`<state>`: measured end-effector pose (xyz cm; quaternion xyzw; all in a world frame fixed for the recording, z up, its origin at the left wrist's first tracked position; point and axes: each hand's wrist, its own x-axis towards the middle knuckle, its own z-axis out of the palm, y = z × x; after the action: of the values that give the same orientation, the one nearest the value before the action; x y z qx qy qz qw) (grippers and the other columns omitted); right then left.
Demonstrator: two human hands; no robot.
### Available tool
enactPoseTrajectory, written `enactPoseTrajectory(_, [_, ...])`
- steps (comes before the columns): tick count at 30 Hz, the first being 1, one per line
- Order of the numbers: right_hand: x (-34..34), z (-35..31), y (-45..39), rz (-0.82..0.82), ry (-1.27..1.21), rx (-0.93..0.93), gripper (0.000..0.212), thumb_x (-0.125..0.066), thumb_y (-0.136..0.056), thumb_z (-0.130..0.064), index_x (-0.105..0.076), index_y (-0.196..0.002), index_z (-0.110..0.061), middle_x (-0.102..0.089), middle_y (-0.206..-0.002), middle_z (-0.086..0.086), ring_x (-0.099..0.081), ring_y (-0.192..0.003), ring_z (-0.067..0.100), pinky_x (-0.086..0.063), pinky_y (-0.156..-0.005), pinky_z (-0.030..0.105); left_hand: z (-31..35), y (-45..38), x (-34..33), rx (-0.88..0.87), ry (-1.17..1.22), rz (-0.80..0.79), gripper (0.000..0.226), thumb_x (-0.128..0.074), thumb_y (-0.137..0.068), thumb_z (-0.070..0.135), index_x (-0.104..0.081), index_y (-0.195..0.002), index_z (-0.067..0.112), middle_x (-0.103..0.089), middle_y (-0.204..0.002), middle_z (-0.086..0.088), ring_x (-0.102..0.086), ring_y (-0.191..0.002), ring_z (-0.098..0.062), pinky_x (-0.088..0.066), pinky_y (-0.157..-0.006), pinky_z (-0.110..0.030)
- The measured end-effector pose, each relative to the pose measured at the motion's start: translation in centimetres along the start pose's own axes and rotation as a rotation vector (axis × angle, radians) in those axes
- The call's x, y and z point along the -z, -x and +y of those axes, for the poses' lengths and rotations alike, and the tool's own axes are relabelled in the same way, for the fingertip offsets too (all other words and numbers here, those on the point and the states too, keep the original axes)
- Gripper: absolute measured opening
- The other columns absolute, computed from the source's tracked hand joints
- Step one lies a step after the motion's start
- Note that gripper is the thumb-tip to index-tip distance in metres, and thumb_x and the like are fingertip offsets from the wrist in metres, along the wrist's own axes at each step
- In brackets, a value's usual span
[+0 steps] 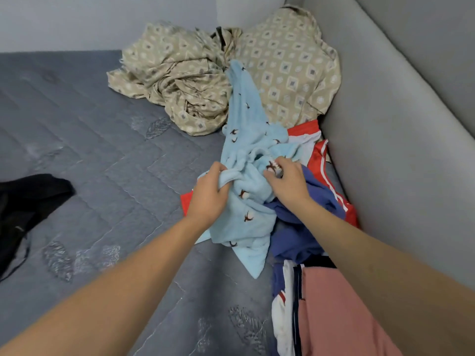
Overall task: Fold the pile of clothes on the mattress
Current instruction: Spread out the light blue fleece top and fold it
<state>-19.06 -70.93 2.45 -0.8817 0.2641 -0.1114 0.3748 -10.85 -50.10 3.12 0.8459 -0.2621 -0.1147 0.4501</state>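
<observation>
While both hands work at the near-right heap, the step looks like pulling one item free to fold. Head view: left hand (pixel 209 192) is bunched round a fold of the light blue garment (pixel 246 140), and right hand (pixel 286 181) pinches the same cloth just beside it, fingers curled into the fabric. That garment lies crumpled on top of the pile, w/ a blue piece (pixel 298 237) and red shorts (pixel 323 160) under it, close to the grey wall (pixel 390 140) at right. Far off sits a beige patterned cloth (pixel 195 80); a black item (pixel 23 201) lies well apart at left on the mattress (pixel 97 140). Next, prob. — lift it clear, find the edges, spread it flat on bare mattress left of the pile.
</observation>
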Motion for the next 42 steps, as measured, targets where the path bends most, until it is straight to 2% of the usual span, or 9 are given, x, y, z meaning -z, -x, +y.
enactPoseTrajectory(3, [-1.0,-4.2,2.6,-0.044,-0.035,0.115,0.039,-0.067,-0.097,-0.022,-0.036,-0.074,-0.03,-0.042,-0.078,-0.009,-0.042,-0.09,0.022,-0.025,-0.069,0.032,-0.2,3.2,3.7,0.045,0.032,0.049,0.006,-0.058,-0.102,0.02,-0.053,-0.101,0.021,-0.066,-0.088,0.007,-0.062,-0.08,-0.012,-0.047,-0.065,-0.03])
enactPoseTrajectory(8, [-4.4,-11.5,7.2,-0.168,-0.082,0.184,0.031,-0.062,-0.096,-0.033,-0.037,-0.077,-0.035,-0.049,-0.075,-0.005,-0.049,-0.08,0.022,-0.039,-0.069,0.04,-2.3,9.8,10.4,0.145,0.071,0.153,0.01,-0.062,-0.102,0.02,-0.053,-0.097,0.021,-0.064,-0.078,0.007,-0.058,-0.069,-0.008,-0.043,-0.058,-0.023])
enactPoseTrajectory(15, [-13.3,-19.2,12.1,-0.251,-0.06,0.259,0.02,-0.054,-0.092,-0.046,-0.042,-0.086,-0.03,-0.054,-0.073,-0.002,-0.056,-0.073,0.023,-0.051,-0.077,0.05,-8.6,16.4,18.0,0.25,0.138,0.192,0.02,-0.066,-0.1,0.029,-0.051,-0.089,0.022,-0.061,-0.077,0.006,-0.052,-0.064,-0.004,-0.04,-0.057,-0.022])
enactPoseTrajectory(23, [-26.8,-25.5,16.7,-0.22,0.005,0.231,0.029,-0.064,-0.097,-0.028,-0.04,-0.082,-0.023,-0.043,-0.066,-0.008,-0.046,-0.065,0.016,-0.042,-0.068,0.041,-20.4,21.3,26.0,0.279,0.199,0.198,0.021,-0.064,-0.101,0.035,-0.05,-0.088,0.026,-0.062,-0.076,0.008,-0.054,-0.066,-0.006,-0.042,-0.06,-0.027])
enactPoseTrajectory(26, [-32.6,-31.2,19.4,-0.258,-0.048,0.206,0.027,-0.064,-0.098,-0.026,-0.042,-0.083,-0.018,-0.046,-0.07,-0.005,-0.046,-0.067,0.017,-0.041,-0.066,0.042,-24.8,24.3,32.6,0.313,0.195,0.24,0.023,-0.065,-0.101,0.036,-0.049,-0.086,0.027,-0.061,-0.076,0.009,-0.054,-0.066,-0.004,-0.04,-0.058,-0.023])
enactPoseTrajectory(29, [-37.0,-36.9,22.0,-0.351,-0.138,0.207,0.022,-0.061,-0.1,-0.026,-0.044,-0.087,-0.019,-0.05,-0.077,-0.004,-0.049,-0.072,0.015,-0.046,-0.071,0.045,-27.7,26.8,39.2,0.328,0.14,0.255,0.021,-0.065,-0.101,0.033,-0.049,-0.088,0.025,-0.06,-0.075,0.004,-0.057,-0.069,-0.012,-0.043,-0.062,-0.031])
enactPoseTrajectory(34, [-40.4,-40.8,22.8,-0.438,-0.117,0.232,0.015,-0.061,-0.097,-0.031,-0.047,-0.095,-0.025,-0.054,-0.085,-0.01,-0.054,-0.085,0.017,-0.05,-0.084,0.05,-30.0,27.2,43.5,0.351,0.037,0.175,0.025,-0.067,-0.097,0.035,-0.047,-0.085,0.026,-0.059,-0.07,0.003,-0.057,-0.066,-0.01,-0.041,-0.059,-0.03])
enactPoseTrajectory(39, [-38.6,-37.6,21.3,-0.226,-0.035,0.296,0.028,-0.066,-0.088,-0.031,-0.059,-0.114,-0.027,-0.059,-0.115,-0.014,-0.053,-0.11,0.015,-0.044,-0.098,0.045,-31.0,24.6,42.7,0.315,-0.159,0.137,0.045,-0.053,-0.103,0.044,-0.047,-0.068,0.017,-0.049,-0.074,0.001,-0.051,-0.069,-0.014,-0.035,-0.06,-0.036])
enactPoseTrajectory(42, [-37.7,-33.9,19.9,-0.018,-0.064,0.136,0.045,-0.068,-0.087,-0.019,-0.056,-0.13,-0.021,-0.049,-0.13,-0.004,-0.047,-0.117,0.015,-0.042,-0.1,0.036,-32.4,20.9,41.5,0.29,-0.253,0.085,0.031,-0.056,-0.101,0.03,-0.047,-0.072,0.019,-0.046,-0.087,0.0,-0.048,-0.082,-0.02,-0.039,-0.067,-0.038])
